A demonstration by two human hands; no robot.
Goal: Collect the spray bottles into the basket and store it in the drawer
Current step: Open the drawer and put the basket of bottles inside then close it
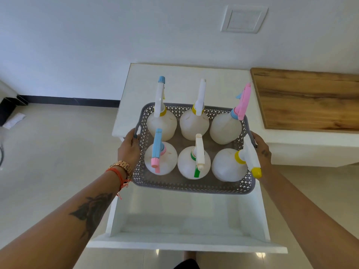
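A grey perforated basket hangs in the air above the open white drawer. Inside it stand several white spray bottles in two rows, among them one with a blue and pink sprayer, one with a green trigger and one with a yellow nozzle. My left hand grips the basket's left handle. My right hand grips the right handle, partly hidden behind the yellow-nozzle sprayer. The drawer's inside holds nothing.
The white cabinet top lies behind the basket. A wooden board covers the lower white unit to the right. Tiled floor spreads on the left, with a black object by the wall.
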